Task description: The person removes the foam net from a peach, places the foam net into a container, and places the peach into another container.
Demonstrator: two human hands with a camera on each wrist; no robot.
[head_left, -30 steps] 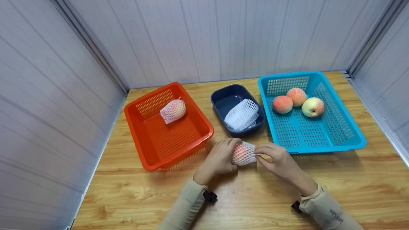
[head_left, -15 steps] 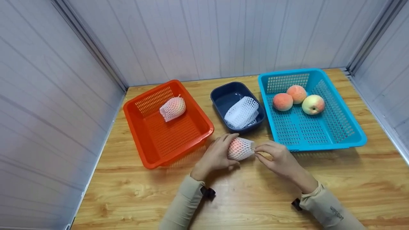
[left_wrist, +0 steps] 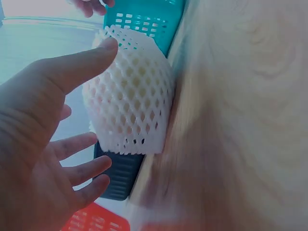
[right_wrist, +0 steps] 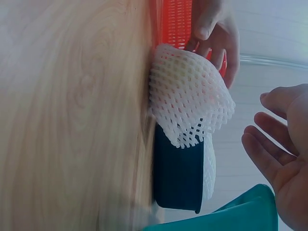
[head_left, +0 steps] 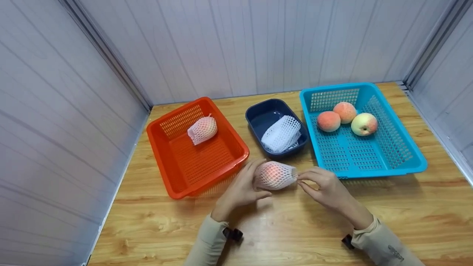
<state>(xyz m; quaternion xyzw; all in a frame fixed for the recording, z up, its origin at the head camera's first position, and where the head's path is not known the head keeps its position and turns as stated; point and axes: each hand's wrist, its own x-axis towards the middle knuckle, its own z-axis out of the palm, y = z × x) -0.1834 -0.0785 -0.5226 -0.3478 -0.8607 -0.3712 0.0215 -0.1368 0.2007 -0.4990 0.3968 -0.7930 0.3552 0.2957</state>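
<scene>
A peach in a white foam net sleeve rests on the wooden table between both hands, its reddish skin showing through the mesh. My left hand is spread loosely around the left end, thumb lifted off. In the left wrist view, the left hand's fingers are parted beside the net. My right hand is at the net's gathered right end, fingertips right by its edge. Seen from the right wrist, the relaxed right hand stands a little away from the net's open end.
An orange basket on the left holds another netted peach. Behind the hands, a dark blue bin contains white foam nets. On the right, a blue basket holds three bare peaches.
My left hand has loosened from the netted peach and drawn back left. The right fingers, pinching the net's edge earlier, now appear released. The net reaches further over the peach's left end.
</scene>
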